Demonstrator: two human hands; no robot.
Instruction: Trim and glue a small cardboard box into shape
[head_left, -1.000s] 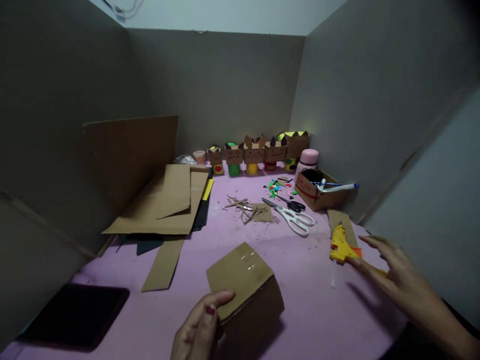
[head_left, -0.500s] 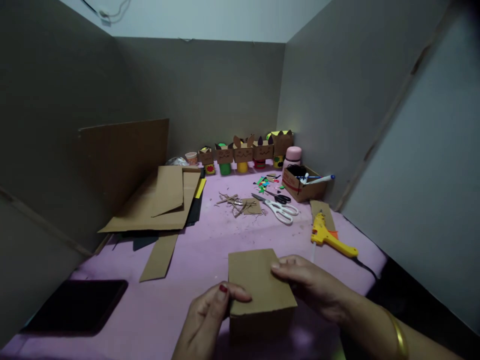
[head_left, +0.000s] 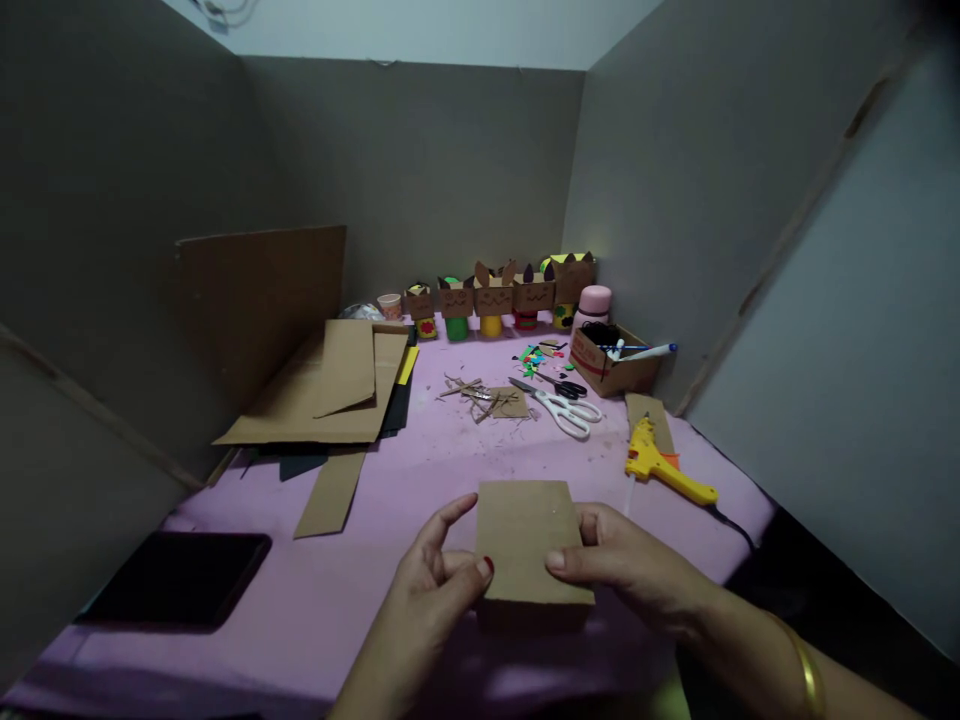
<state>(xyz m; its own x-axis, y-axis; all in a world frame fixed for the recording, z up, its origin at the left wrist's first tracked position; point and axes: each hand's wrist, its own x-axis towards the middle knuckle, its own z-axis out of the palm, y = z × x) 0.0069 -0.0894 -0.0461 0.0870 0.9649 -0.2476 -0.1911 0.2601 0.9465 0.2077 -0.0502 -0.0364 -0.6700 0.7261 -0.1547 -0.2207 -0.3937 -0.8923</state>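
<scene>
A small brown cardboard box (head_left: 529,535) sits near the front of the pink table (head_left: 420,480). My left hand (head_left: 435,590) grips its left side, thumb on top and index finger raised. My right hand (head_left: 622,565) grips its right side, thumb pressed on the top face. Both hands hold the box between them.
A yellow glue gun (head_left: 664,468) lies to the right. White scissors (head_left: 566,412) and black scissors (head_left: 566,385) lie behind. Flat cardboard sheets (head_left: 330,395) lie at left, a dark tablet (head_left: 176,590) at front left. Cardboard figures (head_left: 495,300) line the back wall beside a small supply box (head_left: 615,368).
My right hand left the glue gun and came onto the box. The box has turned square to me and both hands now grip its sides.
</scene>
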